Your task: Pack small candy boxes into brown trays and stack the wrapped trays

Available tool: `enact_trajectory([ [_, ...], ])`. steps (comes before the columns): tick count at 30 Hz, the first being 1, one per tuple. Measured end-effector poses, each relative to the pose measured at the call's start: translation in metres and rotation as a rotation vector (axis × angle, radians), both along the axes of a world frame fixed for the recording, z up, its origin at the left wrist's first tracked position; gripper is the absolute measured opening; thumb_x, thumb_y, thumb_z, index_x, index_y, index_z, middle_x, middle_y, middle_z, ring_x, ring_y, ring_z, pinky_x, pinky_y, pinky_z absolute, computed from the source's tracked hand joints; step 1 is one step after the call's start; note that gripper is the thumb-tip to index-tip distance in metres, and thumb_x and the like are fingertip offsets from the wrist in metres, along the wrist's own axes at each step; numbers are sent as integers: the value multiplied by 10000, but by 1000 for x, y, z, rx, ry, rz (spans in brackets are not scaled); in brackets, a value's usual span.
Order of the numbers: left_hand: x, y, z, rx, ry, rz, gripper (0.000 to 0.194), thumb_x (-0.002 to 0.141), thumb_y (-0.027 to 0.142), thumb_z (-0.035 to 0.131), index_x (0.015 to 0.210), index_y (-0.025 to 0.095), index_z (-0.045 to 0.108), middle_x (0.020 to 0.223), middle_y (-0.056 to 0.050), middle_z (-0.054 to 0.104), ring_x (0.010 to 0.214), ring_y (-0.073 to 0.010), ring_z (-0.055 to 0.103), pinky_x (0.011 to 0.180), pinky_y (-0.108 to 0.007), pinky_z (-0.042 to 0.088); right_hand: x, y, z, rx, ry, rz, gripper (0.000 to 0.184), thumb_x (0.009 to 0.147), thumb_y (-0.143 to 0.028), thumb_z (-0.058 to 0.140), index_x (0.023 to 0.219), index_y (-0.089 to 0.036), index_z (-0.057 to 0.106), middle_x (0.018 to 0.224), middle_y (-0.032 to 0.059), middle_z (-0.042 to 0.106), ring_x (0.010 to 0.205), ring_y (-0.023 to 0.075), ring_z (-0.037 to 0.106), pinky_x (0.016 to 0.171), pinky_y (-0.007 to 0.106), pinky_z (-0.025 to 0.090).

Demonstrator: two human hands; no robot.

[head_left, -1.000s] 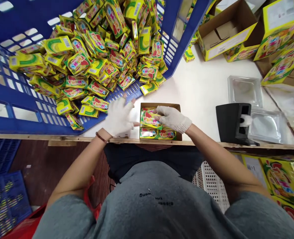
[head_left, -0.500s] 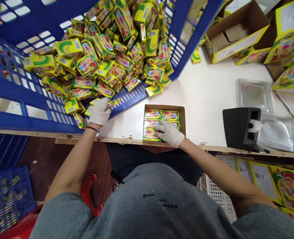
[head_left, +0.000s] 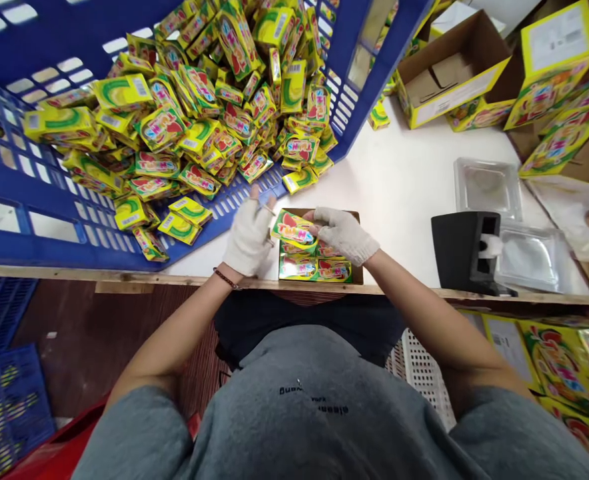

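The held packet, yellow and green with pink-and-blue lettering, is over the far left part of the small open carton, tilted above the packets inside; the right hand, in a white glove with bare fingertips, has its fingers closed on the packet's right end; the left hand, gloved alike and with a beaded bracelet at the wrist, is just left of the carton, its fingers open and spread around the packet's left end, though whether they touch it I cannot tell.

Inside the carton, two packets lie side by side along the near edge, lettering up; more show behind them, partly hidden by the held packet and the right hand; the carton sits on the white tabletop, close to its wooden near edge.

To the left of the carton and beyond it is a large blue basket, slatted and tipped toward the person, with a heap of similar packets in jumbled positions; some lie at its near lip.

To the right of the carton stands a black holder with a white roll; two clear plastic trays lie beyond and beside it; far to the right of the carton are larger open cartons, yellow outside and brown inside; below the tabletop, to the carton's right, is a white perforated basket.
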State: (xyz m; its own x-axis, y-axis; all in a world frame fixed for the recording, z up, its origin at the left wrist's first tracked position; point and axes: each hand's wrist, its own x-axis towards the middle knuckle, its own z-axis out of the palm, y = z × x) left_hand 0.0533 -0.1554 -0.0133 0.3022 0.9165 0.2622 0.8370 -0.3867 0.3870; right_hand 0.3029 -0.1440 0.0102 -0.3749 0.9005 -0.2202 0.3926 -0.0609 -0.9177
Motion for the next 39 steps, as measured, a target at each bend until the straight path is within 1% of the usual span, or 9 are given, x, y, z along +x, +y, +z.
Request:
enact_trajectory([
  [3, -38, 12, 7, -71, 196, 290, 853, 784, 272, 836, 1537, 139, 458, 1620, -250, 412, 1519, -447, 377, 1251, -649, 360, 13, 13, -21, 30, -187, -14, 221, 875, -283, 658, 1046, -195, 768, 944, 40, 768, 893, 222, 687, 849, 368, 576],
  [7, -105, 27, 3, -181, 304, 543, 956, 692, 544, 930, 1461, 158, 512, 1536, -272, 481, 1456, -534, 408, 1162, -783, 347, 4, 12, -44, 31, -382, 52, 222, 907, -216, 657, 1067, -191, 809, 973, 64, 775, 928, 237, 700, 881, 370, 569],
  [14, -152, 36, -26, -303, 259, 516, 798, 756, 736, 780, 1262, 141, 620, 1258, -211, 626, 1196, -414, 594, 990, -613, 476, -16, -4, -58, 252, -604, 134, 248, 989, -208, 595, 1083, -173, 822, 1116, 133, 695, 1051, 250, 666, 957, 350, 540],
  [19, -118, 25, -34, -78, -93, 311, 820, 730, 720, 789, 1293, 164, 575, 1302, -173, 608, 1272, -387, 575, 1091, -577, 454, -6, -6, -58, 346, -551, 25, 271, 959, -244, 623, 1176, -189, 775, 1178, 138, 686, 1048, 275, 665, 980, 419, 559],
  [24, -46, 7, -19, -302, -668, -168, 817, 870, 812, 619, 1418, 225, 463, 1377, -151, 629, 1255, -338, 656, 1035, -534, 562, -9, -8, -27, 563, -196, -3, 531, 961, -394, 639, 1462, -226, 582, 1456, 161, 578, 1051, 277, 668, 914, 474, 606],
  [27, -9, -1, 0, -180, -568, -165, 880, 803, 795, 738, 1424, 228, 477, 1355, -157, 635, 1251, -349, 652, 1076, -568, 546, -12, -7, -5, 597, 38, 37, 705, 943, -596, 662, 1529, -256, 467, 1485, 159, 552, 947, 238, 669, 817, 450, 624],
  [31, 19, -4, 20, 57, -518, -111, 991, 716, 800, 816, 1453, 235, 469, 1483, -180, 556, 1487, -413, 465, 1253, -658, 368, -6, 0, 7, 361, 178, -227, 506, 1036, -611, 493, 1403, -264, 515, 1239, 104, 668, 815, 183, 672, 732, 381, 620],
  [36, 46, -8, 30, -529, -1034, -327, 945, 786, 877, 650, 1466, 242, 486, 1382, -144, 659, 1332, -368, 635, 1078, -566, 561, 7, 6, 9, 246, 273, -98, 453, 907, -492, 707, 1287, -262, 619, 1182, 70, 719, 1002, 224, 702, 882, 396, 623],
  [39, 49, -11, 29, -793, -1134, -304, 787, 893, 843, 499, 1363, 216, 574, 1282, -148, 713, 1185, -336, 710, 970, -507, 607, 13, 9, 5, 219, 259, -26, 331, 899, -437, 691, 1160, -234, 676, 1087, 56, 743, 982, 226, 697, 901, 406, 608],
])
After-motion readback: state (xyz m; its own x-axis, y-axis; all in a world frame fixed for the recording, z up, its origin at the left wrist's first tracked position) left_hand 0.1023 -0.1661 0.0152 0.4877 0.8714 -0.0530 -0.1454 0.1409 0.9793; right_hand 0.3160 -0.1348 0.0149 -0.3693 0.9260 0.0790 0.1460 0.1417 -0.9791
